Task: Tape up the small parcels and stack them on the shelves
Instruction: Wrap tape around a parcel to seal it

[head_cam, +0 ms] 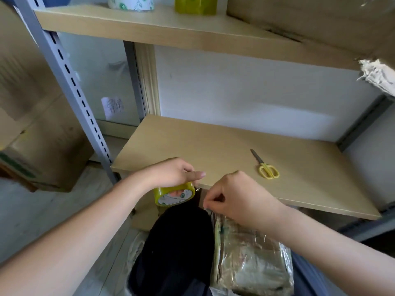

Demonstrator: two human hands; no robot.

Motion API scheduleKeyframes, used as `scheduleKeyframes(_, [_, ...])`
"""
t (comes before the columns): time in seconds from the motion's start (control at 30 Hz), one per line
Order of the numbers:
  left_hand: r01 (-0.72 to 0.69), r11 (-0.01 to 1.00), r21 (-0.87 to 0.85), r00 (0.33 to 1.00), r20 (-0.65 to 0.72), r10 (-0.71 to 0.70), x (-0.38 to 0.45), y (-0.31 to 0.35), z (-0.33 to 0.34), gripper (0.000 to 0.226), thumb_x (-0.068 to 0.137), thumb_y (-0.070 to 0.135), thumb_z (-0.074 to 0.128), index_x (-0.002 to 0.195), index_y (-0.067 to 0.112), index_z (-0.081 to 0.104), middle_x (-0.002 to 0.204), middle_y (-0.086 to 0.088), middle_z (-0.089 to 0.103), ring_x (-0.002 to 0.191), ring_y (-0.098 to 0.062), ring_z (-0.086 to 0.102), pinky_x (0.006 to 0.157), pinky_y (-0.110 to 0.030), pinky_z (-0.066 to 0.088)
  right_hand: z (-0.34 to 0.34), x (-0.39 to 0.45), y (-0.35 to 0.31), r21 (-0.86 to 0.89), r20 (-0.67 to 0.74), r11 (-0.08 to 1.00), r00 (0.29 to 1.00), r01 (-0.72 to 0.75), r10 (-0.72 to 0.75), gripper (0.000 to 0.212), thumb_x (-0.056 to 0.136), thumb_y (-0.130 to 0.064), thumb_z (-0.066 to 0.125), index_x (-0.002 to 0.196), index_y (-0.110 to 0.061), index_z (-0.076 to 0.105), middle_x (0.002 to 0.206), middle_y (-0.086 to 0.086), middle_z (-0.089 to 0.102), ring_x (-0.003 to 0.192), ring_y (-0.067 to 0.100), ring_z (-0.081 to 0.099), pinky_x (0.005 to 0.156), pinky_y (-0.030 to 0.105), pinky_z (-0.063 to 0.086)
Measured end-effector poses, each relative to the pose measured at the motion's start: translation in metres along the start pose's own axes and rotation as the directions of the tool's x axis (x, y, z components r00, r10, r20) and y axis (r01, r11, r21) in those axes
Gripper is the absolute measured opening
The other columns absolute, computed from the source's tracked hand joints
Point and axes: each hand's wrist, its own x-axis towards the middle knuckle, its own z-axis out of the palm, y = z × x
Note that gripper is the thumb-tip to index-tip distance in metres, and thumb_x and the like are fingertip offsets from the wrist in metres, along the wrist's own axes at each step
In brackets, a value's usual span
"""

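One parcel (pixel 252 259) is in view: a squarish bundle wrapped in glossy, crinkled clear tape over greenish-tan paper, lying below the front edge of the lower shelf board (pixel 213 146), beside a black garment (pixel 179 242). The right hand (pixel 233 197) pinches something at the parcel's top corner with curled fingertips; what it pinches is too small to tell. The left hand (pixel 173 171) grips one roll of yellow-green tape (pixel 174 193), fingers through its core, just under that board's front edge. One pair of yellow-handled scissors (pixel 265 165) lies on the board. Above it, on the upper shelf (pixel 149 28), stand two more tape rolls, one white (pixel 130 3), one yellow-green (pixel 195 5).
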Motion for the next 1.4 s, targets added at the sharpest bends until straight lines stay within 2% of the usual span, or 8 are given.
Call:
scheduleKeyframes(0.2, [0.006,0.999,-0.051,0.999,-0.05,-0.008,-0.039,0.024,-0.005,0.039,0.105,0.033,0.038,0.098,0.017,0.072,0.085,-0.006,0.068,0.071,-0.028,0.064,0.058,-0.023,0.049,0.013,0.013,-0.018,-0.385,0.006,0.92,0.997,-0.07,0.078,0.018,0.095,-0.008,0.051,0.107,-0.016,0.062,0.089,0.004,0.06,0.076,0.029,0.061,0.062,0.032,0.049])
scheduleKeyframes(0.33, [-0.047,0.99,-0.133,0.991,-0.128,0.03,-0.075,0.045,-0.019,0.042,0.104,0.032,0.031,0.092,0.025,0.07,0.08,-0.004,0.07,0.06,-0.021,0.06,0.064,-0.027,0.05,0.009,0.003,-0.015,0.094,-0.51,0.984,0.842,-0.15,0.177,0.017,0.099,-0.031,0.053,0.11,-0.018,0.055,0.092,-0.001,0.067,0.08,0.024,0.067,0.065,0.034,0.054])
scheduleKeyframes(0.47, [-0.175,0.96,-0.218,0.982,-0.105,0.155,-0.102,0.064,-0.026,0.031,0.1,0.013,0.037,0.102,0.01,0.068,0.057,-0.009,0.058,0.047,-0.019,0.052,0.047,-0.024,0.045,-0.003,-0.012,-0.025,0.582,-0.374,0.811,0.867,-0.056,0.329,0.021,0.084,-0.046,0.074,0.09,-0.026,0.071,0.076,-0.009,0.073,0.072,0.006,0.07,0.074,0.03,0.058])
scheduleKeyframes(0.77, [-0.219,0.975,-0.027,0.973,0.067,0.22,-0.16,0.108,-0.012,0.026,0.102,0.013,0.048,0.127,0.016,0.055,0.071,-0.002,0.065,0.058,-0.014,0.059,0.059,-0.024,0.051,-0.021,-0.083,-0.049,0.548,-0.579,0.836,0.72,-0.004,0.383,0.013,0.083,-0.028,0.078,0.075,-0.019,0.074,0.064,-0.006,0.07,0.061,0.01,0.067,0.059,0.021,0.048])
scheduleKeyframes(0.93, [-0.25,0.942,0.223,0.965,0.141,0.223,-0.182,0.11,0.022,0.064,0.1,0.032,0.056,0.154,0.037,0.023,0.078,0.002,0.071,0.061,-0.007,0.065,0.061,-0.014,0.05,0.008,-0.143,-0.041,0.513,-0.61,0.855,0.668,-0.076,0.425,0.011,0.083,-0.012,0.071,0.073,-0.018,0.073,0.061,-0.01,0.066,0.057,0.0,0.058,0.052,0.008,0.039])
scheduleKeyframes(1.07, [-0.013,0.857,0.515,0.994,-0.084,0.066,-0.213,0.053,0.014,0.045,0.097,0.037,0.06,0.141,0.039,0.048,0.068,0.002,0.072,0.052,-0.008,0.064,0.053,-0.018,0.05,0.016,-0.23,0.028,0.622,-0.661,0.724,0.295,-0.298,0.689,0.005,0.088,-0.015,0.071,0.087,-0.01,0.072,0.072,-0.003,0.063,0.068,0.014,0.057,0.06,0.02,0.041])
scheduleKeyframes(1.23, [-0.269,0.93,0.25,0.959,-0.023,0.284,-0.229,0.091,0.037,0.044,0.096,0.041,0.06,0.13,0.063,0.043,0.081,0.004,0.072,0.053,-0.005,0.058,0.066,-0.017,0.054,0.035,-0.195,-0.032,0.599,-0.56,0.801,0.712,-0.006,0.424,0.008,0.092,-0.027,0.067,0.092,-0.023,0.074,0.076,-0.008,0.074,0.073,0.007,0.071,0.071,0.024,0.056])
scheduleKeyframes(1.4, [-0.438,0.897,0.058,0.894,-0.083,0.441,-0.233,0.106,0.054,0.062,0.096,0.031,0.063,0.143,0.06,0.033,0.078,0.008,0.07,0.062,-0.011,0.063,0.069,-0.018,0.054,0.028,-0.163,-0.058,0.749,-0.564,0.63,0.696,0.205,0.445,0.022,0.099,-0.03,0.056,0.109,-0.021,0.074,0.092,-0.007,0.076,0.088,0.01,0.072,0.085,0.035,0.059])
